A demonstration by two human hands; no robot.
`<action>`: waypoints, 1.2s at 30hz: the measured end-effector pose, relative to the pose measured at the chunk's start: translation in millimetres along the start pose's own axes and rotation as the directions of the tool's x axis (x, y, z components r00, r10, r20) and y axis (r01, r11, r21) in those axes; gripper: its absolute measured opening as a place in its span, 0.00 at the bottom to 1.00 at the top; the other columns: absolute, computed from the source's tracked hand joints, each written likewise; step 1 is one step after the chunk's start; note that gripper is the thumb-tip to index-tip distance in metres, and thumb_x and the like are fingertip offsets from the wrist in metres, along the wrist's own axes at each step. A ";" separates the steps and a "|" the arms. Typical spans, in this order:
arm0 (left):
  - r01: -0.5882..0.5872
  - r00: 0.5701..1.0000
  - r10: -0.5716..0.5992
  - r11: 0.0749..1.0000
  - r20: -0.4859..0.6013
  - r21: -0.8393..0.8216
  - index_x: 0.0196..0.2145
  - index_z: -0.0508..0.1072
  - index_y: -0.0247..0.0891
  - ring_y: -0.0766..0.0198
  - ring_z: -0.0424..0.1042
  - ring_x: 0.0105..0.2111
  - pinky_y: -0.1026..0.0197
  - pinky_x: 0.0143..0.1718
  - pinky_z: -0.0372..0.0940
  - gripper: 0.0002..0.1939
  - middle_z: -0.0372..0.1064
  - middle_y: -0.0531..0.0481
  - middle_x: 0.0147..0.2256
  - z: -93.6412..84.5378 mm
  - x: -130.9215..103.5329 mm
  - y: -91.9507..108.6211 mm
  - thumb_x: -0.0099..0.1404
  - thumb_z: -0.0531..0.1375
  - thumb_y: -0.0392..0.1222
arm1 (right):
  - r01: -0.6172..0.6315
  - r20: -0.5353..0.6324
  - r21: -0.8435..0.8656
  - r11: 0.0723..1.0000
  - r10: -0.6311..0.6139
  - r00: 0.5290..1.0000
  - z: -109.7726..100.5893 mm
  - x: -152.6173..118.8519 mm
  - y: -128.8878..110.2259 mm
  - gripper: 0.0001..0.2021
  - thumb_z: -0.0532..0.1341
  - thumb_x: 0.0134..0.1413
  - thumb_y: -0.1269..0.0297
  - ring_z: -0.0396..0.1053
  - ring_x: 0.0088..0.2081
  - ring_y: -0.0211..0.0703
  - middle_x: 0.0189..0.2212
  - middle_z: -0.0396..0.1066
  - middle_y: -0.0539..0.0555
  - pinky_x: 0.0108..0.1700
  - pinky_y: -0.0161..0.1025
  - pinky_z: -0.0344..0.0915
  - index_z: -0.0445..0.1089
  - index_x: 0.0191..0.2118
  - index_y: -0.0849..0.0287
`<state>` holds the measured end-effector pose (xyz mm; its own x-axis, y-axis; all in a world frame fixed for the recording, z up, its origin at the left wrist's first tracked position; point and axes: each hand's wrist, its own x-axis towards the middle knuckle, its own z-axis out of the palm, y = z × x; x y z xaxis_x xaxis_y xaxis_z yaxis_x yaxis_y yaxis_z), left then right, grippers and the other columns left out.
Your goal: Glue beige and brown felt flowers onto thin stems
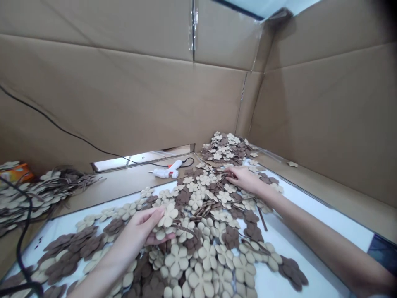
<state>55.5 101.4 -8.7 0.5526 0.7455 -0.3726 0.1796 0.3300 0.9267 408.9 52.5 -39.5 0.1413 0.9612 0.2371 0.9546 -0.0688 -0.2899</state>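
Observation:
My left hand (153,223) is closed on a beige flower cutout (169,214), pinched between thumb and fingers. A thin brown strip (184,228) sticks out to the right beside that flower. Farther back, my right hand (242,178) reaches into the heap of loose flowers (206,180), fingers bent together at brown and beige pieces. What its fingertips grip, if anything, is too small to make out. Beige and dark brown five-petal flowers lie scattered and overlapping around both hands on the white board (291,238).
A white glue gun (167,170) with a black cord lies behind the board. More flowers form a pile (228,149) in the back corner. At left are stacked flowers with strips (40,194), an orange box (18,174) and a black cable (56,124). Cardboard walls (124,95) enclose the space.

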 end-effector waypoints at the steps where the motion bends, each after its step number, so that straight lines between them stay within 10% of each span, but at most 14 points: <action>1: 0.005 1.000 -0.004 1.000 -0.011 0.011 0.28 0.74 0.36 0.59 0.76 0.27 0.58 0.35 0.72 0.14 0.76 0.52 0.27 0.0 0.3 -0.8 0.50 0.66 0.50 | -0.006 -0.022 0.025 1.000 0.007 1.000 3.8 0.7 -0.4 0.16 0.56 0.56 0.64 0.71 0.38 0.45 0.38 0.74 0.57 0.41 0.39 0.64 0.67 0.50 0.59; 11: -0.009 1.000 0.008 0.998 0.017 0.067 0.34 0.76 0.36 0.58 0.76 0.27 0.58 0.33 0.72 0.19 0.76 0.50 0.26 3.5 -0.1 -7.8 0.50 0.66 0.54 | 0.017 -0.170 0.499 0.866 0.079 0.982 -9.9 -9.2 -15.6 0.15 0.50 0.59 0.65 0.66 0.48 0.43 0.48 0.70 0.57 0.52 0.42 0.59 0.70 0.47 0.59; 17: 0.003 1.000 -0.004 0.998 0.009 0.055 0.35 0.75 0.36 0.56 0.77 0.28 0.58 0.34 0.72 0.19 0.76 0.51 0.26 2.0 -3.4 -0.9 0.49 0.68 0.51 | -0.056 -0.042 0.785 0.617 0.144 0.989 3.2 -11.1 -41.2 0.16 0.53 0.57 0.58 0.70 0.33 0.38 0.32 0.72 0.54 0.37 0.36 0.66 0.68 0.45 0.63; 25: -0.020 1.000 0.020 1.000 -0.013 -0.001 0.36 0.74 0.33 0.59 0.77 0.27 0.58 0.35 0.73 0.10 0.77 0.48 0.28 -0.1 -1.5 -1.2 0.57 0.64 0.40 | -0.147 0.136 0.919 0.366 0.056 0.989 9.8 -21.4 -51.5 0.16 0.60 0.53 0.62 0.70 0.37 0.36 0.35 0.70 0.53 0.45 0.36 0.66 0.66 0.48 0.60; 28: -0.032 0.999 0.032 0.999 -0.004 0.017 0.35 0.74 0.33 0.60 0.77 0.27 0.59 0.35 0.74 0.08 0.77 0.47 0.27 -0.2 -0.7 -1.1 0.59 0.62 0.39 | -0.247 0.301 0.872 0.423 -0.064 0.952 1.7 -27.6 -55.0 0.19 0.64 0.48 0.65 0.69 0.32 0.35 0.32 0.69 0.51 0.39 0.36 0.67 0.68 0.48 0.60; 31: -0.032 0.999 0.032 0.999 0.008 0.021 0.34 0.74 0.33 0.58 0.77 0.26 0.58 0.33 0.74 0.07 0.77 0.47 0.26 0.0 -0.7 -0.4 0.58 0.62 0.39 | -0.219 0.402 0.705 0.674 -0.125 0.907 -8.8 -32.5 -59.4 0.15 0.60 0.53 0.63 0.68 0.29 0.36 0.28 0.69 0.50 0.36 0.36 0.65 0.70 0.47 0.59; 36: -0.044 0.999 0.044 0.999 0.017 -0.010 0.32 0.75 0.32 0.57 0.77 0.27 0.57 0.32 0.74 0.06 0.77 0.46 0.27 -1.4 -2.2 0.7 0.57 0.64 0.38 | -0.057 0.316 0.363 0.930 -0.065 0.947 -15.6 -37.4 -60.5 0.16 0.55 0.58 0.57 0.70 0.36 0.45 0.34 0.74 0.53 0.38 0.39 0.63 0.69 0.49 0.55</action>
<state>53.2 100.8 -7.4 0.5741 0.7492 -0.3304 0.1471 0.3025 0.9417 349.9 16.5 -16.4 -0.0113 0.9987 -0.0496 0.7847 -0.0219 -0.6195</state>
